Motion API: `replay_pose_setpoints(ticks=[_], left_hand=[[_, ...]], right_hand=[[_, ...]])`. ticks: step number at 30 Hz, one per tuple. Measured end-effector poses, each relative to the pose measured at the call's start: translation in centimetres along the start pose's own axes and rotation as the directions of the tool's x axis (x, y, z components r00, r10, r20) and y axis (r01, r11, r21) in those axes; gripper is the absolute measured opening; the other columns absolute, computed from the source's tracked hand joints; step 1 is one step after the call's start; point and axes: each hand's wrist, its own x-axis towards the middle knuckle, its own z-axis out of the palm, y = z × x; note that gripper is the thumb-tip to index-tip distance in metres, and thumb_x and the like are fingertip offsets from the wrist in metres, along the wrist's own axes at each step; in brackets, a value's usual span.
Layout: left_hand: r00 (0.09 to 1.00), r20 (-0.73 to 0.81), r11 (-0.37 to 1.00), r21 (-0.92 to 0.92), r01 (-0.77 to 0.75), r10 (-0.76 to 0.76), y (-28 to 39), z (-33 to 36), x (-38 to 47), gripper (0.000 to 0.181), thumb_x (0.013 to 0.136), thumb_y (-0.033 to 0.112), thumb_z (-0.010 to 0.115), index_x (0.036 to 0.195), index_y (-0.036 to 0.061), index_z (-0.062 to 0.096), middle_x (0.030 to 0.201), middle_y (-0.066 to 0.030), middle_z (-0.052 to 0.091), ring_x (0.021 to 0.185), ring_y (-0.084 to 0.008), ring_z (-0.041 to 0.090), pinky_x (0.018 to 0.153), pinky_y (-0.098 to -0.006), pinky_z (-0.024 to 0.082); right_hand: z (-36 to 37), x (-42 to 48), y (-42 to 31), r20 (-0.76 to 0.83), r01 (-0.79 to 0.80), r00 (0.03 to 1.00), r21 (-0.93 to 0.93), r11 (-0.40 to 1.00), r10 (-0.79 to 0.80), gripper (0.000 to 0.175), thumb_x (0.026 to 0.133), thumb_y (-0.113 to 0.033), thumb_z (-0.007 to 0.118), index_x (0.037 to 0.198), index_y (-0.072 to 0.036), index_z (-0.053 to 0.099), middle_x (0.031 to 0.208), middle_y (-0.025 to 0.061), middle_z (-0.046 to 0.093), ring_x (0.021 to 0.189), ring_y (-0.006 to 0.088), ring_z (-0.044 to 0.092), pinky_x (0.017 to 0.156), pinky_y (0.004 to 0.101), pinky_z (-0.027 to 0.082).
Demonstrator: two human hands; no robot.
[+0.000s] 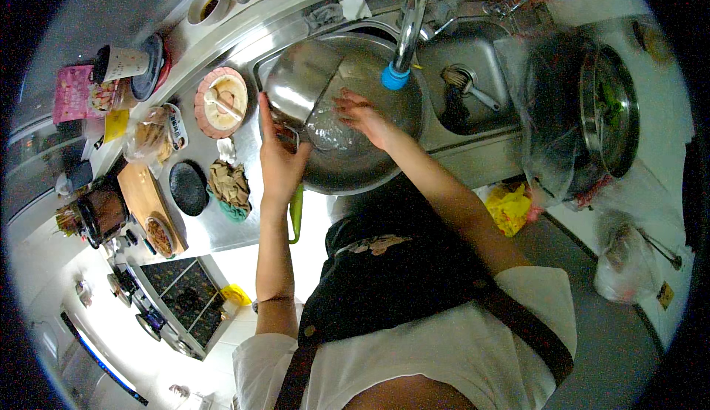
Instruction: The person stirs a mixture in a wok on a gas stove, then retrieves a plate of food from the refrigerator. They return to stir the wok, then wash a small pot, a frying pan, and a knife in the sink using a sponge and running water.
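Note:
A shiny stainless-steel pot [308, 80] leans on its side over a large round metal basin [360, 179] in the sink. My left hand [280, 160] grips the pot near its rim, thumb and fingers spread around the edge. Rippling water [333, 127] shows in the basin beside the pot's mouth. Over that water, my right hand [363, 118] reaches in from the right, slightly blurred, its fingers apart and nothing seen in them. The chrome faucet [411, 27] with a blue nozzle [395, 77] hangs above the basin, to the right of this hand.
A second sink bowl [488, 49] on the right holds a brush [480, 95]. Left on the steel counter are a pink-rimmed bowl [204, 116], crumpled cloths [228, 185], a black oval object [188, 188] and a wooden board [138, 182]. At far right stands a metal pan [591, 110] with greens.

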Motion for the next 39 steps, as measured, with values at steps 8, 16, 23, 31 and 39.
replay_pose_setpoints(ticks=[8,16,23,31,39], left_hand=[[0.991,-0.115,0.988,0.148,-0.051,0.069,4.6,-2.8,-1.2,0.104,0.065,-0.006,0.061,0.15,0.0202,0.006,0.092,-0.0124,0.057,0.06,-0.0148,0.055,0.055,-0.0272,0.047],[0.99,-0.133,0.965,0.26,-0.001,0.037,0.4,-0.8,-2.2,0.108,0.064,-0.002,0.07,0.149,0.0251,0.01,0.106,-0.0184,0.061,0.078,-0.0293,0.061,0.068,-0.0371,0.05],[0.993,-0.101,0.973,0.229,-0.041,0.066,-1.3,2.1,-1.9,0.107,0.065,-0.001,0.07,0.149,0.0264,0.009,0.107,-0.0169,0.058,0.077,-0.0294,0.061,0.069,-0.0371,0.051],[0.963,0.042,0.69,-0.689,0.221,-0.265,-4.1,1.4,-3.1,0.092,0.08,-0.004,0.053,0.149,0.0235,0.0,0.086,-0.0118,0.056,0.061,-0.0189,0.055,0.054,-0.0298,0.048],[0.972,0.159,0.497,-0.838,0.225,-0.171,-2.7,-0.7,-3.6,0.089,0.082,-0.004,0.049,0.149,0.0257,-0.002,0.089,-0.0121,0.055,0.058,-0.0155,0.053,0.051,-0.0288,0.049]], right_hand=[[2.0,-4.1,-2.5,0.18,0.229,0.893,-0.971,0.073,-0.412,0.068,0.081,-0.012,0.064,0.141,-0.013,0.034,0.138,0.0119,0.045,0.128,0.0264,0.041,0.101,0.0397,0.037],[-2.1,0.3,-1.3,-0.04,-0.151,0.935,-0.944,-0.295,-0.352,0.048,0.075,-0.022,0.07,0.117,-0.005,0.054,0.085,0.0121,0.066,0.083,0.0323,0.065,0.071,0.0458,0.05],[-14.8,13.8,5.2,0.406,-0.036,0.823,-0.661,-0.749,-0.398,0.026,0.079,-0.011,0.057,0.103,-0.002,0.063,0.08,0.0148,0.067,0.074,0.0299,0.067,0.058,0.0436,0.052],[-2.4,7.3,-0.7,0.138,0.047,0.989,-0.676,-0.736,-0.063,0.017,0.078,-0.018,0.058,0.08,-0.007,0.07,0.096,0.0158,0.067,0.1,0.0303,0.061,0.073,0.0395,0.05],[5.4,-5.8,-7.0,0.286,0.145,0.934,-0.853,-0.501,-0.216,0.031,0.08,-0.012,0.057,0.108,0.001,0.061,0.112,0.0145,0.059,0.109,0.0325,0.052,0.089,0.0456,0.044]])
